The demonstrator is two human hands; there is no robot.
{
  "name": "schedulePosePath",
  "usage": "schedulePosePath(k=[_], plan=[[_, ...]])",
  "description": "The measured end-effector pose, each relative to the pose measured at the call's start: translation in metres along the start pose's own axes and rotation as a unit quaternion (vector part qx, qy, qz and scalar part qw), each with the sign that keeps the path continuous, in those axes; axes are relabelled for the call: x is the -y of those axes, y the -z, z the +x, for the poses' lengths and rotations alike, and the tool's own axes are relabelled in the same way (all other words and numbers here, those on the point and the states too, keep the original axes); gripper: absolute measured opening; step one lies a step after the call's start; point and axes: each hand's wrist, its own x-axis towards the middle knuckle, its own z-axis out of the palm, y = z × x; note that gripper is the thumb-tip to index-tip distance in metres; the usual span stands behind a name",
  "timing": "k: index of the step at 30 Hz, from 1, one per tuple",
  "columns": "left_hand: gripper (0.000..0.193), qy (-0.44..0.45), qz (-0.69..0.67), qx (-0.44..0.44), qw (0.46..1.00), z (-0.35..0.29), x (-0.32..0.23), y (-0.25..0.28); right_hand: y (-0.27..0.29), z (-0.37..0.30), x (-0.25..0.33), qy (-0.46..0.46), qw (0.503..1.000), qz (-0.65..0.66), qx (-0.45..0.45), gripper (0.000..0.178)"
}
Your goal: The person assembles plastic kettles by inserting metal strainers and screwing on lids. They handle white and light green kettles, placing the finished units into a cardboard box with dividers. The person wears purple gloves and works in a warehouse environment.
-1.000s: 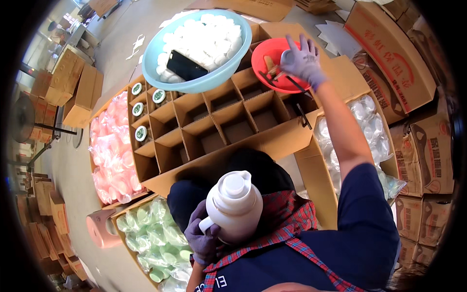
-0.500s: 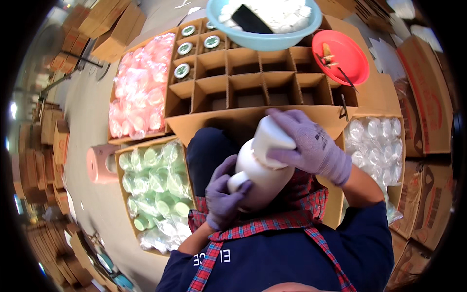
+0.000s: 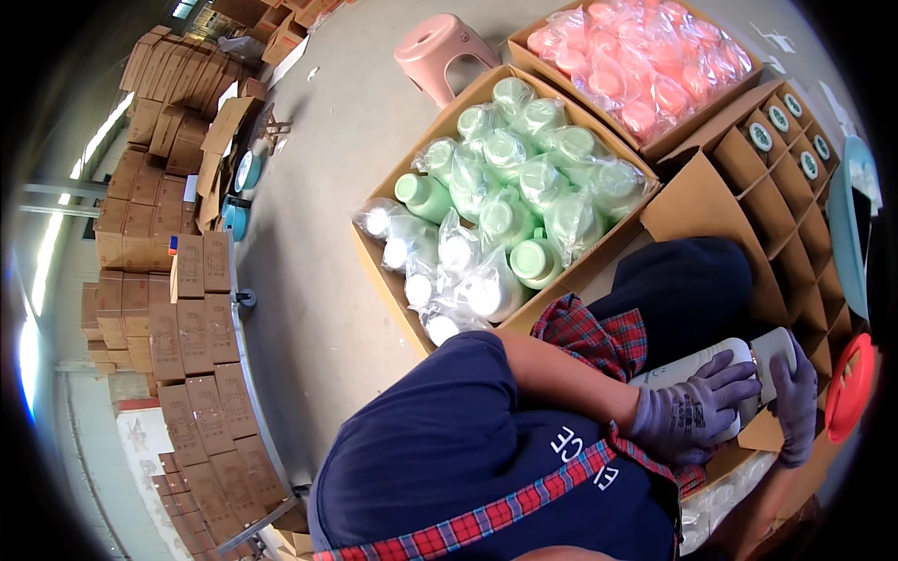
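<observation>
A white thermos jug (image 3: 666, 370) lies tilted across my lap at the lower right. My left hand (image 3: 697, 409), in a purple-grey knit glove, is wrapped over the jug's side near its top. My right hand (image 3: 797, 397), gloved alike, grips the white cup-shaped lid (image 3: 772, 353) at the jug's top end. Whether the lid sits fully on the neck, I cannot tell. My left forearm and glove hide part of the jug's body. The divided carton (image 3: 702, 210) stands just beyond it, with several round-topped lids (image 3: 760, 137) in its far compartments.
To the left is a carton (image 3: 379, 285) of bagged green jugs (image 3: 505, 220) and white ones (image 3: 482, 290). Behind stand a carton of bagged pink jugs (image 3: 645, 65) and a pink stool (image 3: 444, 51). A blue basin (image 3: 851, 243) and red bowl (image 3: 847, 393) are at the right.
The view has swung left, so the jug and both hands now appear at the lower right. My left hand has shifted from the jug's handle side onto its upper body; my right stays on the lid.
</observation>
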Motion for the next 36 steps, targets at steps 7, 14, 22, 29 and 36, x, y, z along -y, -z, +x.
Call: schedulePosePath(k=[7,14,22,29,36], plan=[[0.046,-0.078,-0.073,-0.046,0.993,-0.007,0.010,0.013,-0.003,-0.005,-0.002,0.134,0.978,0.159,-0.021,0.100],[0.062,-0.022,-0.029,-0.007,0.999,0.004,0.014,0.021,-0.014,0.030,0.003,-0.042,0.994,0.067,-0.073,0.048],[0.067,0.359,0.355,-0.337,0.795,-0.154,0.167,0.218,0.031,-0.026,-0.030,0.061,0.924,0.225,-0.304,0.059],[0.040,0.557,0.512,-0.082,0.648,-0.262,0.193,0.260,0.010,-0.041,-0.044,0.066,0.911,0.175,-0.367,0.043],[0.019,0.155,-0.015,-0.114,0.981,0.034,0.025,0.265,-0.019,-0.025,0.107,0.224,0.948,0.033,-0.222,0.081]])
